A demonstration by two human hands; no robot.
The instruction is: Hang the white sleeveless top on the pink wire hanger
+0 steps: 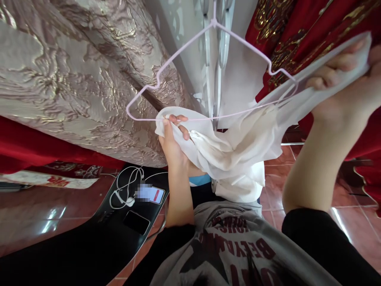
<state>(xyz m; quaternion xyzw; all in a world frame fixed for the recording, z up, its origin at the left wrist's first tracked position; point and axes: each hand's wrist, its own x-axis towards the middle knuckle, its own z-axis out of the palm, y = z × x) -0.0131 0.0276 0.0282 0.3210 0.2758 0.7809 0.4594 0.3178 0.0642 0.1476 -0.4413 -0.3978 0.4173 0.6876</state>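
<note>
Evidently the white garment (238,155) is being fitted to the pale wire hanger (145,119), which hangs on a metal stand (208,59) just ahead. The left hand (174,137) has its fingers curled tight on bunched cloth at the hanger's lower bar, while the right hand (342,75) pinches the far edge near the hanger's right shoulder — keeping the cloth taut and the hanger steady would likely serve best. Writing is scarce — dark red capitals on the grey shirt (238,246) sit upside down and creased beyond sure reading, and the phone screen (150,194) is blurred.
</note>
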